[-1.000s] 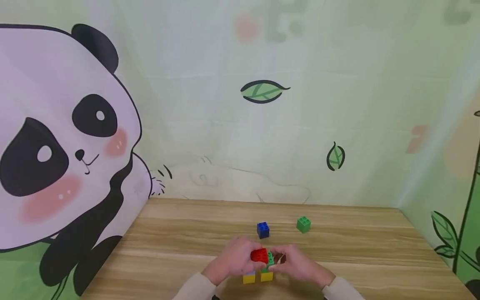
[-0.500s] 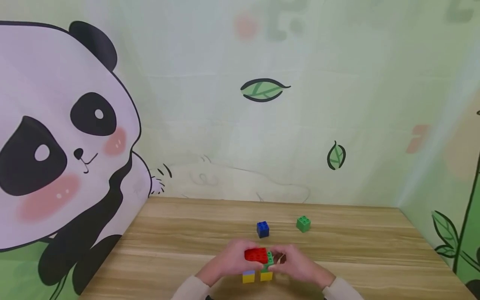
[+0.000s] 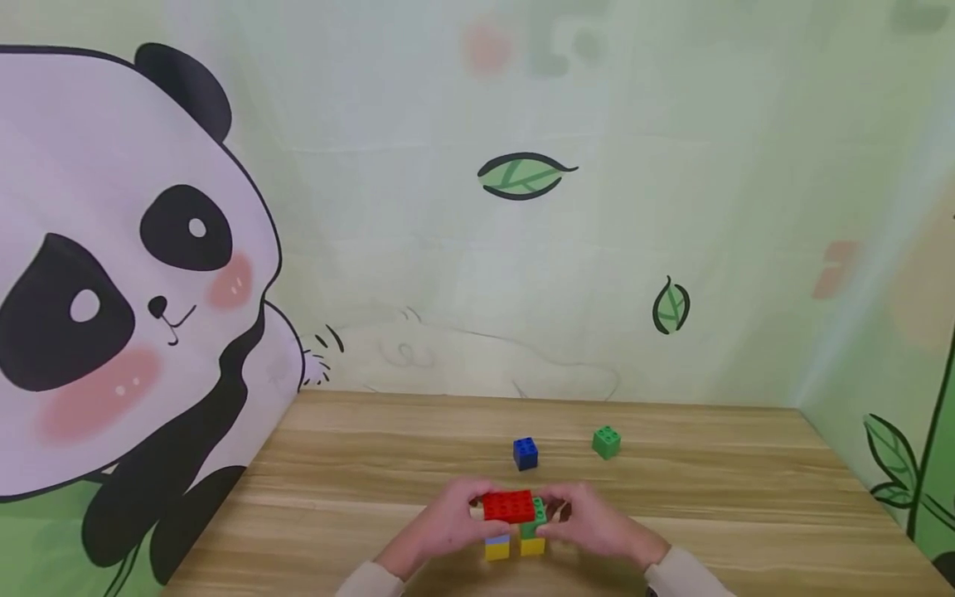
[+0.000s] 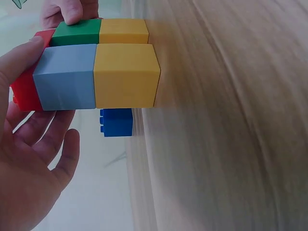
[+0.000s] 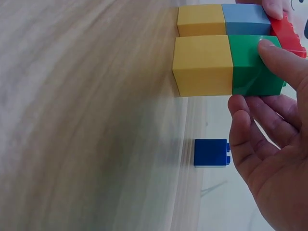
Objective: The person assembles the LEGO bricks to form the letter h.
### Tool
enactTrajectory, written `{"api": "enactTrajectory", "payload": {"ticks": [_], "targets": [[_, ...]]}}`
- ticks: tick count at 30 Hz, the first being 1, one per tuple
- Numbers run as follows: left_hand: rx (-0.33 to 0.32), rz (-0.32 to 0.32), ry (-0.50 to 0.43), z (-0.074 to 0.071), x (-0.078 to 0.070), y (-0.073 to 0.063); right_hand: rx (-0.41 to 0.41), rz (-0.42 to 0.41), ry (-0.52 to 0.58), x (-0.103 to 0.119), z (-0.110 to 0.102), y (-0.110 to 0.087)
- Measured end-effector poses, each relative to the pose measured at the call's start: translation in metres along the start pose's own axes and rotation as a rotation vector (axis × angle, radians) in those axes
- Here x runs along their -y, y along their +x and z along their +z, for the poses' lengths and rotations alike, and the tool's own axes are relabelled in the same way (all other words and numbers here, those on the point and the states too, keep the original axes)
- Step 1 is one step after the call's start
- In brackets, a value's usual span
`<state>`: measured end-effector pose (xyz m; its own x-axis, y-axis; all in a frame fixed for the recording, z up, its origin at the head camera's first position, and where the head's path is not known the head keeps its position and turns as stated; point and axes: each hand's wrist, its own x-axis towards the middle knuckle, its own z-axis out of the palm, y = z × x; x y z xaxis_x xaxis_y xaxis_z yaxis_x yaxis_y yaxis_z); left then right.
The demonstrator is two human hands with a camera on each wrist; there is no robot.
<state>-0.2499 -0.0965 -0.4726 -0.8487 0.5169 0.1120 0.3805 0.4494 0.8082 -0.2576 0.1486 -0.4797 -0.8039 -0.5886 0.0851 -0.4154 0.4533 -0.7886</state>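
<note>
A long red building block lies across two short stacks, bridging them at the top. The left stack is a light blue block on a yellow block; the right one is a green block on another yellow block. My left hand grips the red block at its left end, thumb on the near side, fingers behind. With thumb and fingers, my right hand holds the green block from the right. Part of the green block's studded top shows beside the red one.
Behind the stacks a small blue block stands on the wooden table. Farther right and back is a loose green block. A printed cloth wall with a panda rises at the table's back edge.
My left hand has slid left along the red block, so much more of its studded top now shows. My right hand has stayed at the green block.
</note>
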Motion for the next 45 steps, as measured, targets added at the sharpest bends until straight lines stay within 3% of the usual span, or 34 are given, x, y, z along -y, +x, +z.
{"api": "enactTrajectory", "payload": {"ticks": [9, 14, 23, 30, 37, 45], "targets": [[0.011, -0.027, -0.002, -0.006, 0.006, -0.004, 0.022, 0.021, -0.03, -0.008, -0.014, 0.003], [0.013, -0.027, 0.033, -0.009, 0.007, -0.004, -0.061, -0.003, -0.087, -0.012, -0.019, 0.013], [0.007, -0.025, 0.026, -0.01, 0.009, -0.003, -0.177, 0.044, -0.254, -0.026, -0.018, 0.039], [0.003, -0.035, 0.01, -0.009, 0.007, -0.004, -0.208, 0.072, -0.25, -0.038, -0.018, 0.057], [0.001, -0.019, 0.015, -0.01, 0.009, -0.004, -0.17, 0.132, -0.229, -0.043, -0.017, 0.07], [-0.007, -0.025, 0.005, -0.01, 0.011, -0.006, -0.146, 0.124, -0.189, -0.05, -0.011, 0.079]]}}
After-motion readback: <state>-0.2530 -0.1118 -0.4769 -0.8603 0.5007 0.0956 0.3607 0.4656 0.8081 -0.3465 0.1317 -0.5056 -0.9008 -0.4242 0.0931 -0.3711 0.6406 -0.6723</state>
